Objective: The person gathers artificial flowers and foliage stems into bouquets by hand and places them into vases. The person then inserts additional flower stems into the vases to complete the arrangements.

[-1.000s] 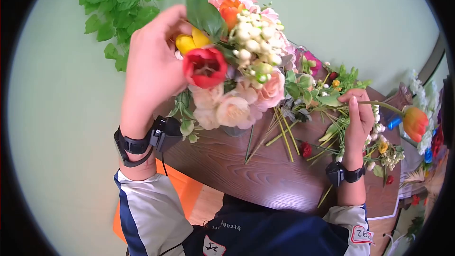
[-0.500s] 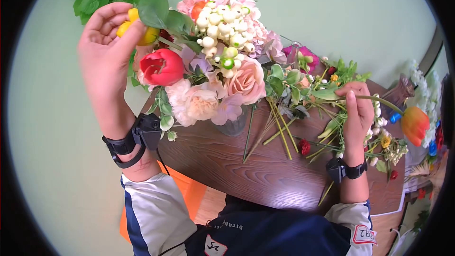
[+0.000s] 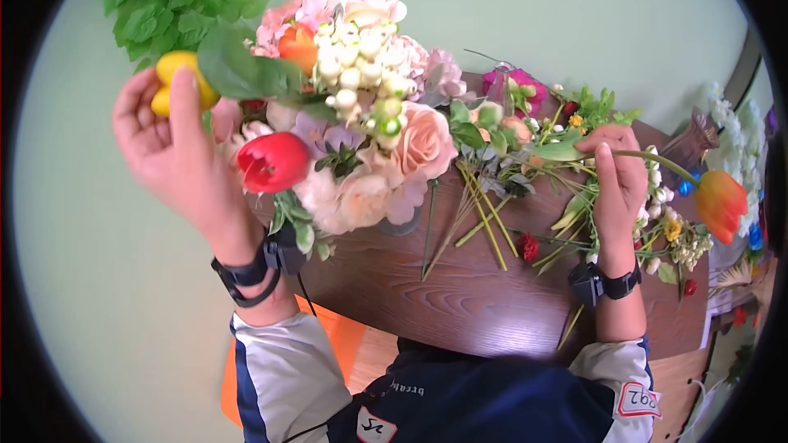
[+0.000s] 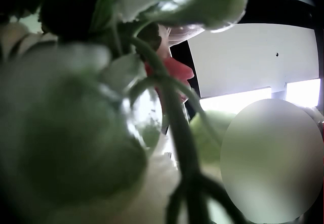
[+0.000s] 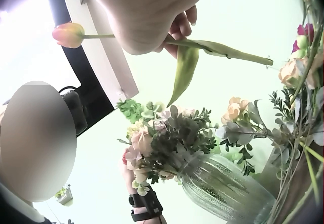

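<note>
My left hand [image 3: 176, 160] pinches a yellow tulip [image 3: 174, 63] at the left side of the bouquet, its thumb against the petals. A broad green leaf [image 3: 234, 61] reaches from that flower toward the bouquet. Below it a red tulip [image 3: 273, 162] leans out among pink roses [image 3: 424, 141] and white berries [image 3: 361, 57]. The bouquet stands in a ribbed clear vase [image 5: 228, 188]. My right hand [image 3: 617, 184] pinches the stem of an orange tulip [image 3: 722, 207], its bloom pointing right. Close leaves [image 4: 76, 133] fill much of the left wrist view and hide the left hand.
Cut stems [image 3: 484, 217] and loose flowers lie on the dark wooden table [image 3: 361, 287]. A small red flower [image 3: 528, 246] is near them. A brown glass vase [image 3: 694, 139] stands at the right. Green leaves [image 3: 160, 8] hang on the wall.
My left hand has moved left and lower with the yellow tulip, away from the bouquet's middle. The bouquet sits farther left in view. The right hand keeps its hold on the orange tulip.
</note>
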{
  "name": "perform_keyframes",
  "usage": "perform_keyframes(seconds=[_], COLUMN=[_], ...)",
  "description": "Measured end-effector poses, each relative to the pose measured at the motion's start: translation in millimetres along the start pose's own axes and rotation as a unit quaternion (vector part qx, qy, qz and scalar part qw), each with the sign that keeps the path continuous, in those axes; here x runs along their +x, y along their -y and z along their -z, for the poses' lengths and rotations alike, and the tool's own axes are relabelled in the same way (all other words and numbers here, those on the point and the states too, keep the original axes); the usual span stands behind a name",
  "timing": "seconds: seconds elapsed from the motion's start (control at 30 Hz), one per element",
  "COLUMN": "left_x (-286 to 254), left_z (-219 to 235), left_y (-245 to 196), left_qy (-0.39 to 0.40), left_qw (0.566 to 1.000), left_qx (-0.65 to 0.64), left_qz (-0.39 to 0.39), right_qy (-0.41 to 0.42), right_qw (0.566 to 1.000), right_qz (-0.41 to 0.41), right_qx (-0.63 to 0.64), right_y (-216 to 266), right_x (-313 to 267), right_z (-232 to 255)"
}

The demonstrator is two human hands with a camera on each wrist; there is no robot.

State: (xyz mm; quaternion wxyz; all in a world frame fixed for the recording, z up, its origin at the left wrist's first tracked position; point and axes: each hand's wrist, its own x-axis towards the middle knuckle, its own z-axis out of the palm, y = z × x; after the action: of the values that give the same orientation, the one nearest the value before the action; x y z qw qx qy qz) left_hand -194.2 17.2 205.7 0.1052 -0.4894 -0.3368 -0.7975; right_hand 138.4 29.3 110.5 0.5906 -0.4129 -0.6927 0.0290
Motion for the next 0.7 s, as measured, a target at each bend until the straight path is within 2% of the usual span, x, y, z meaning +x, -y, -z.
perform_keyframes(seconds=[0.1, 0.23, 0.27, 0.33, 0.4, 0.53, 0.7], left_x=[-16, -30, -32, -36, -37, -38, -41], left_z=[12, 21, 23, 26, 26, 25, 24], left_y=[-2, -3, -3, -1, -3, -1, 8], left_qy=[-0.03, -0.019, -0.02, 0.025, 0.048, 0.107, 0.079], left_qw=[0.998, 0.998, 0.998, 1.0, 0.999, 0.991, 0.994], left_qx=[0.049, 0.059, 0.06, 0.008, 0.006, -0.009, -0.037], left_qz=[0.021, -0.025, -0.026, 0.002, 0.023, 0.075, 0.064], right_qy=[0.003, 0.01, 0.016, 0.021, 0.023, 0.034, 0.008], right_qw=[1.0, 1.0, 1.0, 0.999, 1.0, 0.999, 0.999], right_qz=[0.013, 0.022, 0.003, -0.016, 0.01, 0.012, 0.042], right_qx=[-0.007, -0.001, 0.011, 0.023, 0.001, 0.003, -0.015], right_y=[-2, -1, 1, 1, -2, -2, -5], right_x=[0, 1, 1, 1, 1, 3, 2], right_z=[1, -1, 0, -1, -2, -5, -3])
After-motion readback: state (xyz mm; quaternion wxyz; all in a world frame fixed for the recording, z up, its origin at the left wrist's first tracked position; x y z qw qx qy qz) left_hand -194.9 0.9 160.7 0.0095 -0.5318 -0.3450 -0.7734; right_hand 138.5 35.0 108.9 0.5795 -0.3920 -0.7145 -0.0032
